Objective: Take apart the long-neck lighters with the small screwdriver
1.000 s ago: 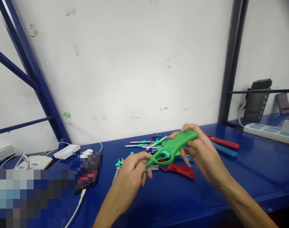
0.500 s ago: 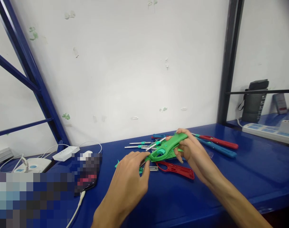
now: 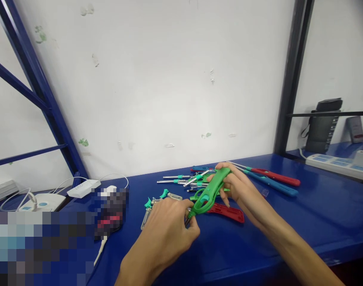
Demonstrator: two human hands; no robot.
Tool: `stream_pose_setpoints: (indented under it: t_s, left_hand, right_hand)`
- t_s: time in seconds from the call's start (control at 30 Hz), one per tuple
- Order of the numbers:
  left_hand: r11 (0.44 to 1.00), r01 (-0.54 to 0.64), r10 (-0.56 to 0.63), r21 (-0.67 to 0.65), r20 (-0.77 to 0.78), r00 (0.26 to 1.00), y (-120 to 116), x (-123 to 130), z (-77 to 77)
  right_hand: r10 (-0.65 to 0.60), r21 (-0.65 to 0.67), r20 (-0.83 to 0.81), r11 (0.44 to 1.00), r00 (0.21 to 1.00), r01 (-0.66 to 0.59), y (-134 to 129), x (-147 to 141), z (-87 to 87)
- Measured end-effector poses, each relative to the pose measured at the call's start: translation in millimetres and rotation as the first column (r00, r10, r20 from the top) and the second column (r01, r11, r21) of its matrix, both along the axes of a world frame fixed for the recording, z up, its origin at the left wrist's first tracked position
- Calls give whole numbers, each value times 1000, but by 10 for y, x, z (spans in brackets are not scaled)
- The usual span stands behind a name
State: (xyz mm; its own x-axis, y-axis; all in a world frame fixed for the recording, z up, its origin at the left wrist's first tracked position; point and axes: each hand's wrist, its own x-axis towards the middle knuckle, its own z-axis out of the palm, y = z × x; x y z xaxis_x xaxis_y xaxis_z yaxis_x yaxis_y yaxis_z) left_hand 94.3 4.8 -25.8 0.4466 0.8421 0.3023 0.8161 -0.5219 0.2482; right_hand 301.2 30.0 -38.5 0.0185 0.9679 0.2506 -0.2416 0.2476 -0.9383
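Observation:
A green long-neck lighter is held in the air, tilted, above the blue table. My right hand is closed around its handle. My left hand pinches its lower end near the neck, and the fingers partly cover that end. Under and behind the lighter lie a red lighter handle half and several metal lighter tubes with turquoise collars. Beside my left hand are clear lighter tank parts with turquoise triggers.
Two whole lighters, one red and one blue, lie on the right of the blue table. A white power strip is farther right. White adapters and cables lie left, near a blurred-out area.
The lighter has turned steeper, its neck end dropping towards me. My left hand has moved slightly right and down with that end, uncovering the clear tank parts.

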Motion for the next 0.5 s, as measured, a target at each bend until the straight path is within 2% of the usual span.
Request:
stream_pose_setpoints:
  t_s: [0.27, 0.4, 0.5]
  left_hand:
    - [997, -48, 56, 54, -158, 986, 11, 5, -136]
    - [993, -62, 85, 97, -250, 964, 53, 33, -230]
    - [993, -80, 99, 85, -250, 963, 75, 56, -219]
  right_hand:
    - [33, -107, 63, 994, 997, -27, 137, 12, -133]
    - [59, -148, 157, 988, 986, -35, 201, 39, -213]
    - [61, -154, 170, 987, 983, -35, 216, 65, -225]
